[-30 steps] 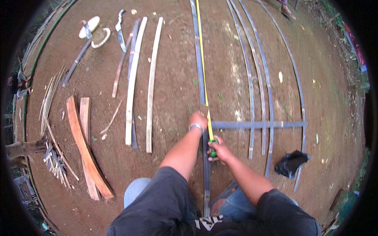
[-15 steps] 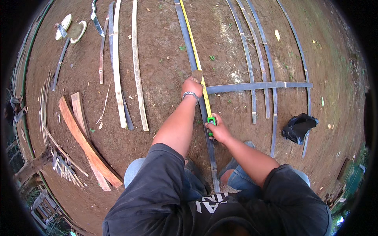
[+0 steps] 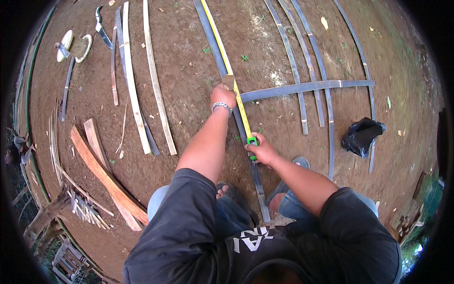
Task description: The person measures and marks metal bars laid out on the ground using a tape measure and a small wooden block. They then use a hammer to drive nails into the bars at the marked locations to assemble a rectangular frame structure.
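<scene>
Your right hand (image 3: 261, 151) wraps the green tape measure (image 3: 252, 141) at near centre, its yellow blade (image 3: 243, 115) running far along the dark strip (image 3: 211, 40). Your left hand (image 3: 222, 96), farther off, curls beside the blade; what it pinches I can't tell. Lay the blade flat and straight for true readings.

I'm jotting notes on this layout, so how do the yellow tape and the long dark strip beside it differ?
The yellow tape is bright; the dark strip is blue-grey. The tape looks narrower than the strip. The tape meets a green case in the right hand, while the strip runs on past that case. Both are long and run to the picture's top edge.
</scene>
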Available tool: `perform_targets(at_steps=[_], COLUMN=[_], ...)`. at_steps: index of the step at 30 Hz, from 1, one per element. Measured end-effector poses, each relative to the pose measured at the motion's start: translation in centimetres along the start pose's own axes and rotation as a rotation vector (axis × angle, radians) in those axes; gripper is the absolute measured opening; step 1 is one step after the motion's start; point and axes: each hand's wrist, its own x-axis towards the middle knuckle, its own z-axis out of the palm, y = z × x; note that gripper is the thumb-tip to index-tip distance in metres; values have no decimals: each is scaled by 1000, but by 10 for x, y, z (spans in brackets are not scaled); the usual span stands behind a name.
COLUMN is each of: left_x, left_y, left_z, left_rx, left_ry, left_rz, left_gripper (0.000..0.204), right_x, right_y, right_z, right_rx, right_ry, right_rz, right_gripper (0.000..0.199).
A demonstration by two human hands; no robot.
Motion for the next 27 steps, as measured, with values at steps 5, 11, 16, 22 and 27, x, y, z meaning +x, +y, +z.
perform_targets(at_steps=[5,11,16,22,27], left_x=[0,-10,-20,-40,-66], left_y=[2,-23,-30,-47,-72], left_z=[-5,-13,-34,-33,-20], left_rx=[69,-93,71,153,194], left_ry=[-37,156,91,-2,-150], left_rz=[-12,108,-33,-56,-101], left_gripper=[28,37,49,49,51], right_x=[11,1,2,-5,-15], right_y=[11,-4,-3,1,16], right_z=[1,-3,-5,-7,-5], right_rx=[4,84,9,-3,7], right_ry=[12,-21,-12,-55,-44], right_rz=[-1,28,19,5,50], right_gripper=[63,69,69,66,67])
